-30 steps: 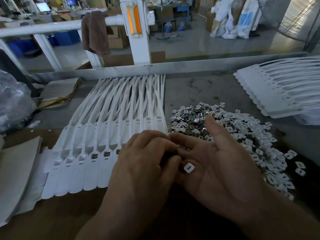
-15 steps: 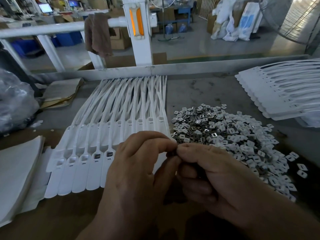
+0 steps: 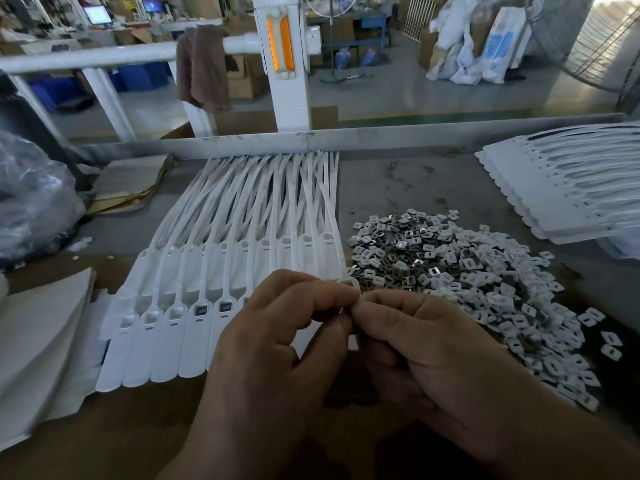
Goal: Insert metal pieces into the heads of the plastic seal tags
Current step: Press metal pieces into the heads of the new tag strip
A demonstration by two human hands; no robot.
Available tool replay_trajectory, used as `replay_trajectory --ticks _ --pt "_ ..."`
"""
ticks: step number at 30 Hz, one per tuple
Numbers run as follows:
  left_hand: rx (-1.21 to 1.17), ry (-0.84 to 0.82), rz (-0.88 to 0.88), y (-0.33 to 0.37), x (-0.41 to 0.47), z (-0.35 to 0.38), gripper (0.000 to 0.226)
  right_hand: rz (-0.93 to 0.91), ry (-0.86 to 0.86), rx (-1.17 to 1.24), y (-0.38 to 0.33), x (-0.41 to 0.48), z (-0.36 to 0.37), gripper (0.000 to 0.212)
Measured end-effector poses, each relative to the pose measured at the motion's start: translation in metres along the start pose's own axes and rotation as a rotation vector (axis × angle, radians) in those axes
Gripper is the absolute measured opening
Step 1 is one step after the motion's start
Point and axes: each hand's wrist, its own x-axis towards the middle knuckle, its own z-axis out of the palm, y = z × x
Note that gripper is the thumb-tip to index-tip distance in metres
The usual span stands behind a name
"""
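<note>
At frame centre, the left hand (image 3: 277, 337) and right hand (image 3: 429, 344) together pinch one small white piece (image 3: 347, 283), left of the metal pieces (image 3: 450, 271) on the bench (image 3: 415, 181).

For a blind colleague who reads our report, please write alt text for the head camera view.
The left hand and right hand meet over a workbench and pinch a small white part. A row of white seal tags lies to their left, a pile of small metal pieces to their right.
</note>
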Motion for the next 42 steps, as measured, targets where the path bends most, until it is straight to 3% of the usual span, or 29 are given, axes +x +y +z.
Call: replay_trajectory --ticks 9,13,21,27,30,31,33,42 --pt "-0.065 0.047 -0.090 -0.002 -0.005 0.002 0.007 0.011 0.009 -0.015 0.000 -0.002 -0.001 0.033" --pt "-0.055 0.039 -0.042 -0.004 -0.007 0.002 0.007 -0.004 0.024 -0.083 -0.002 -0.003 0.001 0.022" --pt "0.218 -0.067 0.088 -0.012 -0.016 -0.014 0.017 0.022 0.077 -0.311 0.003 -0.002 0.006 0.034" --pt "0.369 -0.033 -0.080 -0.060 -0.007 -0.065 0.016 0.029 0.089 -0.138 -0.011 -0.006 -0.001 0.031" --pt "0.482 -0.106 -0.193 -0.102 -0.003 -0.097 0.008 0.006 0.134 -0.085 -0.015 -0.006 -0.006 0.034" --pt "0.514 -0.121 -0.217 -0.112 -0.003 -0.103 0.019 -0.003 0.142 -0.077 -0.015 -0.005 -0.006 0.034" --pt "0.581 -0.127 -0.228 -0.123 -0.004 -0.106 0.033 -0.009 0.140 -0.068 -0.015 -0.004 -0.005 0.035" --pt "0.541 -0.145 -0.242 -0.129 0.000 -0.097 0.030 -0.007 0.206 0.019 -0.017 -0.001 -0.011 0.028"
